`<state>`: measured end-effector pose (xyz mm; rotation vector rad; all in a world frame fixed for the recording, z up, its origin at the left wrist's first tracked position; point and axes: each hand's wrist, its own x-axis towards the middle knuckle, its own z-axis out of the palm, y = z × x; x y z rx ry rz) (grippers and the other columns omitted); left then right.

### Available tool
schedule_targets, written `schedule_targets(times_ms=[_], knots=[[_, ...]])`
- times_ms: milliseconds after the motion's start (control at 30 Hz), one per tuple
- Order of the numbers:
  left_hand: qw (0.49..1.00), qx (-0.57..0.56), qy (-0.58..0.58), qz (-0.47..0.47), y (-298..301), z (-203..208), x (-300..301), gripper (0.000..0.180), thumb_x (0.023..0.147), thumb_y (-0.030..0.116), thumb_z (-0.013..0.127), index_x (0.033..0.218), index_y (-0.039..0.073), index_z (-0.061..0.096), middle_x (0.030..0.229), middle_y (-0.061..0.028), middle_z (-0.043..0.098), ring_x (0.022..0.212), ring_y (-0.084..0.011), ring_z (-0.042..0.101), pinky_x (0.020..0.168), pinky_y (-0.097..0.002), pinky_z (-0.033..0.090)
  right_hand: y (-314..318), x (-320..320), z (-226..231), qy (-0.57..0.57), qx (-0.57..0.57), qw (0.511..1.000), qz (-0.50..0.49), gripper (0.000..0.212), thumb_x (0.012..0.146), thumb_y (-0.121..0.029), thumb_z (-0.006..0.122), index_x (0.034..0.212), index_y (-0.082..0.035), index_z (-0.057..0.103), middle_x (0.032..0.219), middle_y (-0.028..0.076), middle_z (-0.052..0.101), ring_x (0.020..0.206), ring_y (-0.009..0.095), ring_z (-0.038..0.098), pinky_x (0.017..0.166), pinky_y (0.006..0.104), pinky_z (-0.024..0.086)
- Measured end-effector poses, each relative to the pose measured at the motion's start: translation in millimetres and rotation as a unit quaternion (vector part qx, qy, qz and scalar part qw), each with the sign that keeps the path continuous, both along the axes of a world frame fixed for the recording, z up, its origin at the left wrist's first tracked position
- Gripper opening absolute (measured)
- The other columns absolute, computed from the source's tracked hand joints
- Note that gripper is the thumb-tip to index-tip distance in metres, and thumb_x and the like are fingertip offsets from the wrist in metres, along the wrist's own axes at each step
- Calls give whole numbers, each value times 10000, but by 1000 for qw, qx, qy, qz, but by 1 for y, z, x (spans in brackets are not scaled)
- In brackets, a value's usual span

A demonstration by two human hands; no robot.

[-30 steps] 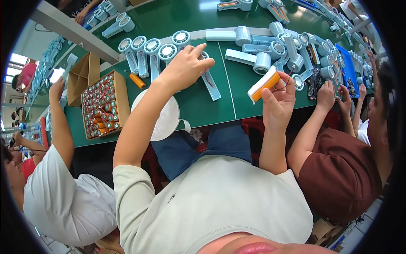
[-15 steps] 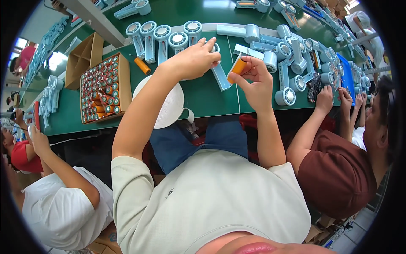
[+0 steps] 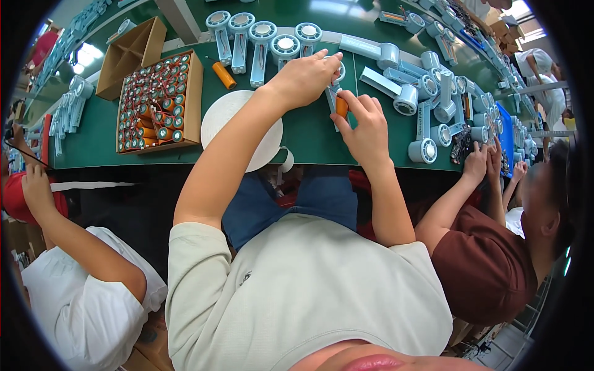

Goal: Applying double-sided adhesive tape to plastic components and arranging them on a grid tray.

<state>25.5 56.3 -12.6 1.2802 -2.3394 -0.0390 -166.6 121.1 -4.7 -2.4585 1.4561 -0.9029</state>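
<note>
A light-blue handheld fan (image 3: 332,93) lies on the green table in front of me, its round head partly hidden. My left hand (image 3: 309,77) reaches over that head and grips it, thumb out of sight. Between the thumb and fingers of my right hand (image 3: 364,127) is an orange cylindrical battery (image 3: 341,106), held at the fan's handle. Whether it sits inside the handle I cannot tell. Another orange battery (image 3: 224,75) lies on the table to the left. Beside my left forearm rests a white roll of tape (image 3: 232,111), its loose end hanging at the table edge.
A cardboard box (image 3: 193,102) of orange batteries stands at left, an empty divided carton (image 3: 133,52) behind it. Several fans (image 3: 263,52) line the back; more lie in a pile (image 3: 427,86) at right, near a blue tray (image 3: 506,123). Co-workers sit on both sides.
My right hand has brought the battery down and left to the fan's handle. My left hand stays at the fan head. The view has shifted slightly.
</note>
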Motion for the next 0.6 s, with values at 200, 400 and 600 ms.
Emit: schedule_targets(times_ms=[200, 400, 600], knots=[[1000, 20, -1, 20, 3, 2, 1, 328, 983, 123, 566, 1289, 14, 615, 1398, -161, 615, 1267, -339, 606, 914, -413, 586, 2, 5, 9, 105, -49, 993, -26, 369, 806, -338, 829, 1103, -145, 728, 902, 40, 589, 835, 220, 537, 782, 353, 438], [998, 58, 19, 22, 3, 10, 0, 343, 1040, 192, 521, 1328, 25, 604, 1403, -190, 604, 1213, -349, 644, 897, -398, 586, -13, 12, -1, 184, -58, 981, -28, 430, 809, -459, 799, 1114, -165, 726, 898, 33, 579, 852, 220, 527, 788, 349, 392], [1000, -9, -19, -12, -8, -8, 8, 368, 1048, 207, 507, 1368, 42, 585, 1401, -185, 609, 1245, -358, 621, 908, -407, 574, -14, 13, 1, 217, -17, 976, -21, 434, 842, -475, 766, 1137, -159, 728, 889, 42, 593, 843, 218, 540, 792, 346, 389]])
